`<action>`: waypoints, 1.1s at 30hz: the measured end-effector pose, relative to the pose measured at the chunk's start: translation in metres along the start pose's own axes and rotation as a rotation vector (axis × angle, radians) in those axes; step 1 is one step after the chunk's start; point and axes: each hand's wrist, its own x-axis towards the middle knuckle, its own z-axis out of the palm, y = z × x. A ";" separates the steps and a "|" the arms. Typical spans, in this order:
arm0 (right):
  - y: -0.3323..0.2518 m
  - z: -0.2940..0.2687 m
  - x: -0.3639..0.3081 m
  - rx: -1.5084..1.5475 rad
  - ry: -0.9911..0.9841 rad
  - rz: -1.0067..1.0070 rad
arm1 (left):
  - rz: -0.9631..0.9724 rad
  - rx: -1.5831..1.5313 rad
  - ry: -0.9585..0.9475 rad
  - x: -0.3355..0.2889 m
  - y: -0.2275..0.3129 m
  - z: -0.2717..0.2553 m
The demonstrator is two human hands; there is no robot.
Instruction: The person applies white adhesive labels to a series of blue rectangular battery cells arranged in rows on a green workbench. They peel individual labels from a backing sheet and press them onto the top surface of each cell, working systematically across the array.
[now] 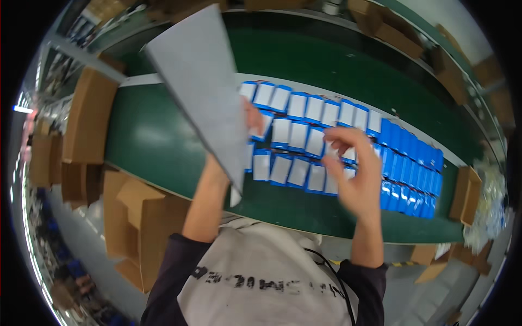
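My left hand [251,117] grips a large pale grey-white sheet [204,81] that stands tilted over the table and hides most of the palm. Its fingers show past the sheet's right edge. Over the middle of the rows, my right hand [356,171] is curled with thumb and fingertips drawn together; what they hold, if anything, is unclear against the white behind. Beneath lie blue-wrapped battery packs [298,136] in three rows. Those on the left and middle carry white rectangles on top, while the blue packs [410,171] at the right show plain blue faces.
The packs lie on a green tabletop [147,136]. A small open cardboard box [466,195] and clear plastic bags [489,212] sit at its right end. Cardboard boxes [89,117] stand at the left, and an open carton [133,223] is below the near edge.
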 end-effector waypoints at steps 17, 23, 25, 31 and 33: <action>-0.023 0.092 -0.034 0.607 0.093 0.375 | -0.083 0.477 0.426 -0.041 0.019 0.060; 0.008 0.098 -0.041 0.802 -0.011 0.488 | -0.197 -0.042 0.393 -0.048 0.009 0.077; -0.002 0.097 -0.035 0.591 0.183 0.321 | -0.071 0.188 0.311 -0.049 0.010 0.063; -0.049 0.074 -0.024 0.612 0.033 0.173 | 0.042 0.698 0.220 -0.048 0.033 0.067; -0.052 0.079 -0.021 0.588 0.030 0.199 | -0.033 0.708 0.194 -0.051 0.035 0.068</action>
